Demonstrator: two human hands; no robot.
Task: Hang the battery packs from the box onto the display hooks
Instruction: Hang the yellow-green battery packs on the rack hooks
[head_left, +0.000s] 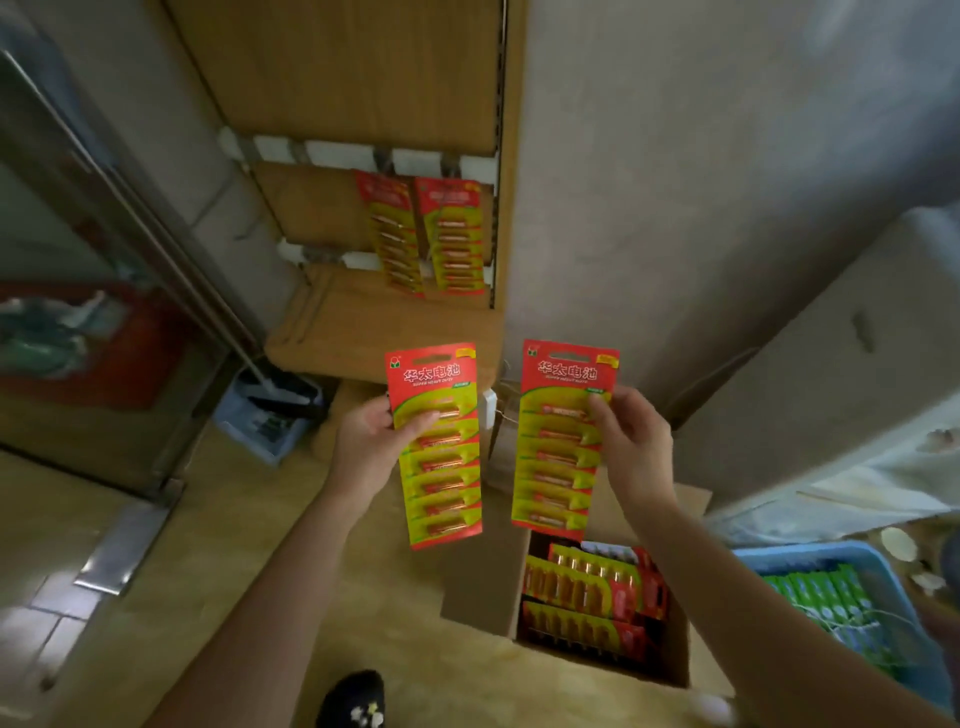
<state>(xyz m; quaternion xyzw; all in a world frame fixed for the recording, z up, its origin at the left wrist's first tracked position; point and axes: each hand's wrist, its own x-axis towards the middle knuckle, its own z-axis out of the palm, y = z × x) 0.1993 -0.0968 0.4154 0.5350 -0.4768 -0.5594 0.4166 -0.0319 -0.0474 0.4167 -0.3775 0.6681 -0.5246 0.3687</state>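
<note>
The fingers of the left hand were clamped on 1 battery pack, and the right hand pinched a 2nd pack, both upright above the open box of more packs. The cards looked thin, light and bendy, best held near the top slot. 2 packs already hung on the display hooks.

Both arms bare, no sleeves in view. Left hand and right hand: no gloves, rings, watch or wristband visible. One foot at bottom edge in a black slipper with a small pale flower-like mark on top.
</note>
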